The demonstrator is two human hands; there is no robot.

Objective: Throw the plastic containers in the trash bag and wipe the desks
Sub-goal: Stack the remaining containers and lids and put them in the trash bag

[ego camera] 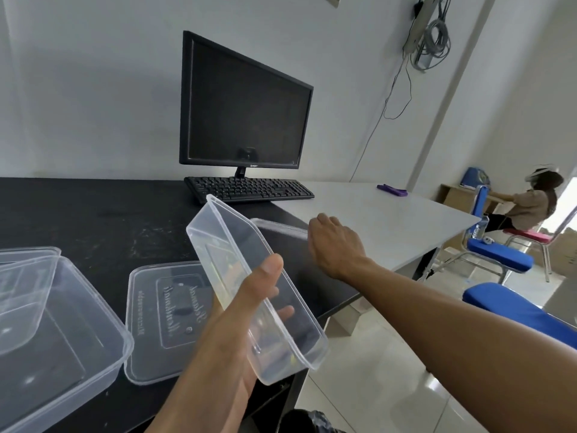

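Gripping a clear plastic container (228, 242) in the left hand (237, 326), thumb along the outer wall, fingers showing through the plastic. Held tilted above the front edge of the black bench (93, 220). Holding the right hand (335, 242) out over another clear piece (274, 225) at the bench edge, fingers curled downward and hidden. Impossible to tell whether gripping or empty.

Further left on the bench: a flat lid (162, 320), then a large container (71, 332) with a second lid (25, 276) leaning in it. Dark crinkled plastic (307, 420) at the bottom edge, probably the trash bag.

Judging by this, early in the job: several pieces left to collect, wiping not yet begun, purple cloth (392, 189) lying well apart on the white bench (390, 232).
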